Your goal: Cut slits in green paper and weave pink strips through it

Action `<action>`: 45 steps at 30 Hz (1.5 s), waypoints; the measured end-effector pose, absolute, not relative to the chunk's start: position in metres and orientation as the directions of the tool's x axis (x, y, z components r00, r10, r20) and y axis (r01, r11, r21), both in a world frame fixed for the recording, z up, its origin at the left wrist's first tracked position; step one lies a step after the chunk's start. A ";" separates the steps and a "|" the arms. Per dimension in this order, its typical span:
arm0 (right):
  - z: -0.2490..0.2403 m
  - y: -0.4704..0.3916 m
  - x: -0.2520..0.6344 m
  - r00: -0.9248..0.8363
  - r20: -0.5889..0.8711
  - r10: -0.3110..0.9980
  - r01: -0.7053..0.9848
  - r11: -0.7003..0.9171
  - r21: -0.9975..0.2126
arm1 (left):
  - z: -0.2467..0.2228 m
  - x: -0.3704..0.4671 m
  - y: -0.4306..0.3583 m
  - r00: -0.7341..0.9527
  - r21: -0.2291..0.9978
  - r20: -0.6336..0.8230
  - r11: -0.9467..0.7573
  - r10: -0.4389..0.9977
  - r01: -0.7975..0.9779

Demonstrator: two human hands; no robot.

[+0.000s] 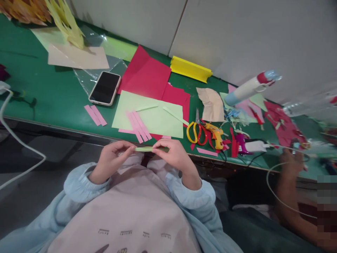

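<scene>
A narrow light green paper strip (143, 149) stretches between my two hands, just off the table's front edge. My left hand (114, 156) pinches its left end, and my right hand (172, 153) pinches it farther right. Beyond them lies a pale green sheet (158, 121), with pink strips (138, 126) and thin green strips (173, 115) on it. Two more pink strips (95, 115) lie to the left. Yellow-and-red-handled scissors (197, 131) rest right of the sheet, beside a yellow glue gun (216, 134).
A phone (104, 88) and red sheets (147, 75) lie farther back on the green table (23, 88). A yellow holder (191, 69) stands by the wall. At right are a bottle (250, 88), a purple glue gun (242, 144) and another person's hand (291, 161).
</scene>
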State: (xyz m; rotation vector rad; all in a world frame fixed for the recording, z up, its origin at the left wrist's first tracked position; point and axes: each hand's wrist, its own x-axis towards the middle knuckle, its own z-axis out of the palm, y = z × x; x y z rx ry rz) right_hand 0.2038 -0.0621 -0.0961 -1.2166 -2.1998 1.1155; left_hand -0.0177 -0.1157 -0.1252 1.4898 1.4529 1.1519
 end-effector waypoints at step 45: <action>-0.096 -0.039 0.223 -0.588 -0.219 0.779 0.660 0.306 -0.686 | -0.143 -0.018 -0.072 0.458 0.174 0.286 -0.516 0.842 0.839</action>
